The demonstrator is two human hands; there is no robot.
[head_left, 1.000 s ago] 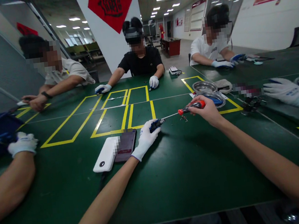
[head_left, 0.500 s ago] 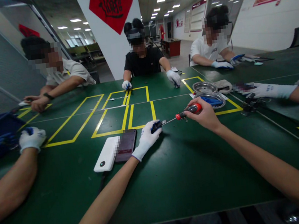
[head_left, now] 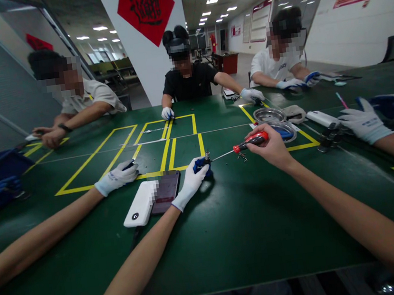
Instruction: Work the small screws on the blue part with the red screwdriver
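Note:
My left hand (head_left: 193,179), in a white glove with blue fingertips, pinches a small dark metal part (head_left: 207,157) above the green table (head_left: 251,236). What kind of part it is I cannot make out, as the fingers cover much of it. Bare and closed, my right hand (head_left: 270,145) grips a screwdriver (head_left: 252,142) by its red and black handle. The thin shaft points left, its tip at or very near the part. Several tiny metal pieces (head_left: 241,157) lie on the table just below the handle.
A white power bank (head_left: 141,204) and a dark phone (head_left: 167,194) lie left of my left wrist. Round metal dishes (head_left: 270,115) stand beyond my right hand. A co-worker's gloved hand (head_left: 118,177) reaches in from the left, another's gloved hand (head_left: 366,119) rests at right.
My left hand has turned the part more upright, and the screwdriver has shifted slightly right. The left neighbour's hand has reached in towards the middle. The co-worker opposite has stretched an arm towards the dishes.

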